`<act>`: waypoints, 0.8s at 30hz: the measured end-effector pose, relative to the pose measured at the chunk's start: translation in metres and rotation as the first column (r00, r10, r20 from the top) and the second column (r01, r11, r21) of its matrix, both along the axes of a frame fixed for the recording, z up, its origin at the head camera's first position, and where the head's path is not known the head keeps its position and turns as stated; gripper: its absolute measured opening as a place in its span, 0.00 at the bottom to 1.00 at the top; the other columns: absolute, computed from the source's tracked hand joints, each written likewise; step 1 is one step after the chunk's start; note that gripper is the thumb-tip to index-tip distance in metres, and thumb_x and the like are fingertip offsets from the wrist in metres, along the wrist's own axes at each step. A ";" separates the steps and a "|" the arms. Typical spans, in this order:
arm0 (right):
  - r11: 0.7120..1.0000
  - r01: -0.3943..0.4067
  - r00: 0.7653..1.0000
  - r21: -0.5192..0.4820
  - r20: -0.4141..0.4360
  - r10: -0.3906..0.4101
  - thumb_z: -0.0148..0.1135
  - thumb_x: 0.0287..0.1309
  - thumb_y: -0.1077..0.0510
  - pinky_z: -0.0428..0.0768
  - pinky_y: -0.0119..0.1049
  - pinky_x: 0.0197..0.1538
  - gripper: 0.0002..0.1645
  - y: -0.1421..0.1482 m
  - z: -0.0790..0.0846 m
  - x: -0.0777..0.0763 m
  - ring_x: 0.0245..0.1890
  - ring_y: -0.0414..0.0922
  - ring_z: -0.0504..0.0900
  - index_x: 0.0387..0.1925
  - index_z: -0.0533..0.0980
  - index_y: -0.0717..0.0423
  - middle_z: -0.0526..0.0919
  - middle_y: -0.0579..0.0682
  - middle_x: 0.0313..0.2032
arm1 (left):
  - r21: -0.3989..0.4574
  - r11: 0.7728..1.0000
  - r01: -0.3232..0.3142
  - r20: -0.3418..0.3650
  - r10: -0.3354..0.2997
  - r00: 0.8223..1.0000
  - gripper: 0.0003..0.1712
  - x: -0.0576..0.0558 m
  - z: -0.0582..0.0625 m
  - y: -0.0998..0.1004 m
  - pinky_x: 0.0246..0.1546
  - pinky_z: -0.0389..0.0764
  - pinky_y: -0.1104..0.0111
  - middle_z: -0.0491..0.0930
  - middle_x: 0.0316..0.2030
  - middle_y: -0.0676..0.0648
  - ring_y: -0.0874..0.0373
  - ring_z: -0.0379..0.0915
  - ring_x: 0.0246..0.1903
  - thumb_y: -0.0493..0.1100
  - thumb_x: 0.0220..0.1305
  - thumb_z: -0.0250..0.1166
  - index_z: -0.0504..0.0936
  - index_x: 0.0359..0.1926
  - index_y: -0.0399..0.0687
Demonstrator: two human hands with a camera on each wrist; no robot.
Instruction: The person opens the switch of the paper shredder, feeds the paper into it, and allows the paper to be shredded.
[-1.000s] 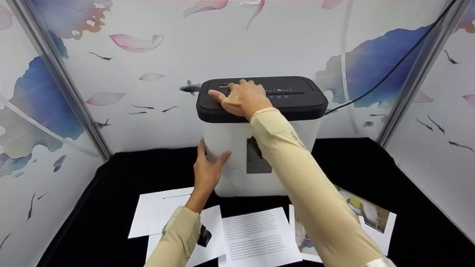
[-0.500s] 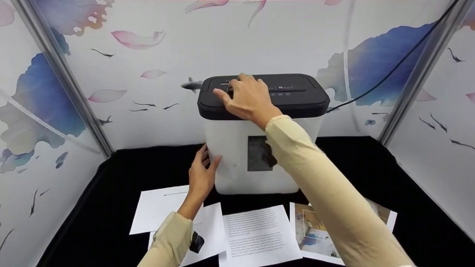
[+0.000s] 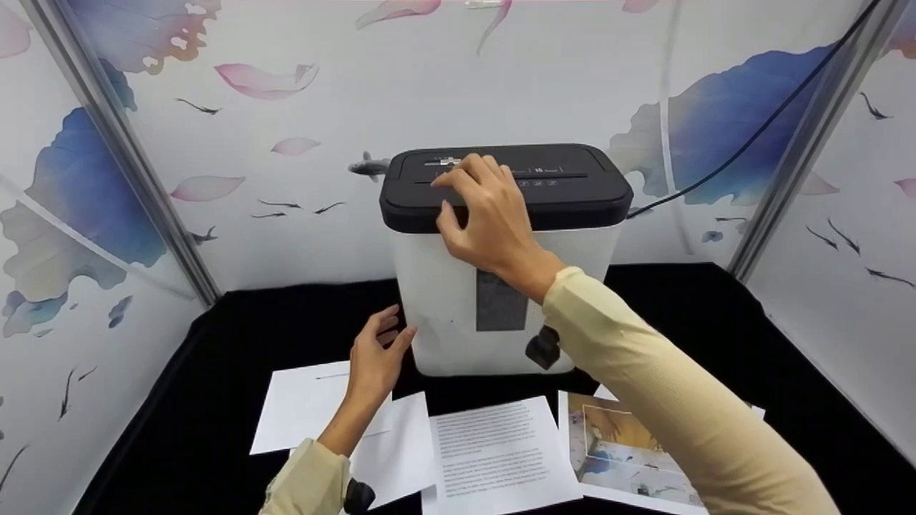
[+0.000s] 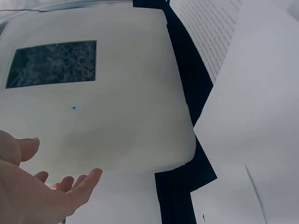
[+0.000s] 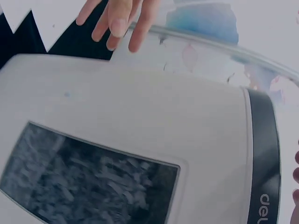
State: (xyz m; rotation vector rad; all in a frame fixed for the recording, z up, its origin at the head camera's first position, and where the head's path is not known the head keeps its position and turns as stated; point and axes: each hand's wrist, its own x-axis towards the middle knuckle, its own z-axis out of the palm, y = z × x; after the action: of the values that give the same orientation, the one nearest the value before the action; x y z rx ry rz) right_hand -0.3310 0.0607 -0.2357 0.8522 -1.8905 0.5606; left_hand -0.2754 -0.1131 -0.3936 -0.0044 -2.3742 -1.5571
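A paper shredder (image 3: pixel 440 286) with a white body and black lid (image 3: pixel 572 193) stands upright. Shredded paper shows through its window (image 5: pixel 93 177). My right hand (image 3: pixel 494 222) hovers over the front edge of the lid, fingers loosely bent and nothing held. Just beyond its fingers is a small slider switch (image 3: pixel 449 162) near the lid's left end; part of the feed slot is hidden behind the hand. My left hand (image 3: pixel 373 361) is beside the shredder's lower left side, fingers relaxed and holding nothing. In the left wrist view its fingers (image 4: pixel 84 186) extend alongside the white body.
In front of the shredder on the black cloth (image 3: pixel 286 329) lie a printed text sheet (image 3: pixel 494 458), several mostly blank sheets (image 3: pixel 300 408) and colour picture prints (image 3: pixel 615 458). A black cable (image 3: pixel 758 136) runs from the shredder up to the right. Patterned panels (image 3: pixel 458 86) enclose the space.
My right hand has drawn back toward me from the lid top, uncovering the slider switch. My left hand has come away from the shredder's side, moving down and left.
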 end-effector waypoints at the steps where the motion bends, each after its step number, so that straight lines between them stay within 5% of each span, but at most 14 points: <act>1: 1.000 -0.018 1.000 -0.007 -0.001 0.018 0.52 0.48 0.59 0.65 0.38 0.36 0.13 0.002 -0.002 0.003 0.32 0.46 0.68 0.37 0.78 0.54 0.75 0.49 0.34 | 0.002 1.000 0.003 0.000 -0.003 1.000 0.26 0.002 0.000 0.000 0.50 0.77 0.59 0.73 0.55 0.40 0.45 0.72 0.54 0.47 0.60 0.62 0.69 0.59 0.50; 7: 0.997 -0.065 0.996 -0.042 0.056 0.068 0.55 0.47 0.62 0.70 0.34 0.37 0.12 0.015 -0.019 0.022 0.32 0.43 0.70 0.35 0.79 0.54 0.75 0.48 0.30 | 0.014 1.000 0.018 0.013 -0.018 1.000 0.21 0.019 -0.001 0.002 0.45 0.80 0.62 0.77 0.50 0.40 0.48 0.76 0.48 0.44 0.59 0.63 0.75 0.54 0.45; 13: 0.989 -0.083 0.965 -0.121 0.239 0.110 0.56 0.48 0.65 0.75 0.32 0.37 0.11 0.026 -0.041 0.040 0.34 0.42 0.74 0.36 0.78 0.57 0.76 0.49 0.33 | 0.005 0.998 0.058 0.060 -0.058 0.996 0.19 0.040 -0.007 0.004 0.40 0.81 0.65 0.78 0.46 0.40 0.49 0.79 0.43 0.44 0.59 0.63 0.76 0.51 0.44; 16: 0.977 -0.087 0.910 -0.197 0.384 0.158 0.57 0.52 0.64 0.78 0.35 0.36 0.10 0.031 -0.052 0.049 0.34 0.41 0.75 0.38 0.78 0.58 0.77 0.50 0.35 | 0.001 0.996 0.090 0.090 -0.090 0.992 0.20 0.051 -0.009 0.005 0.35 0.81 0.69 0.79 0.45 0.40 0.54 0.81 0.38 0.45 0.59 0.63 0.75 0.51 0.44; 19: 0.960 -0.073 0.828 -0.269 0.521 0.209 0.59 0.55 0.59 0.79 0.38 0.38 0.11 0.036 -0.063 0.060 0.35 0.42 0.76 0.42 0.78 0.56 0.78 0.51 0.38 | -0.013 0.994 0.106 0.113 -0.104 0.988 0.21 0.059 -0.011 0.006 0.32 0.80 0.72 0.79 0.44 0.41 0.56 0.81 0.36 0.46 0.59 0.63 0.74 0.52 0.44; 24: 0.953 -0.014 0.724 -0.302 0.655 0.218 0.63 0.55 0.56 0.76 0.42 0.45 0.15 0.047 -0.080 0.074 0.42 0.45 0.76 0.46 0.77 0.51 0.77 0.48 0.42 | -0.044 0.993 0.106 0.121 -0.100 0.988 0.23 0.073 -0.015 0.007 0.29 0.79 0.73 0.80 0.43 0.42 0.56 0.80 0.34 0.48 0.58 0.63 0.74 0.53 0.44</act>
State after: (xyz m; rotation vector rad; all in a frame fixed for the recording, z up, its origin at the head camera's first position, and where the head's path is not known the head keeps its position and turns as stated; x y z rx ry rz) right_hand -0.2573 0.1081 -0.3157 0.6157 -2.3372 1.3392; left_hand -0.2028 -0.1065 -0.4089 -0.0467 -2.5421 -1.5840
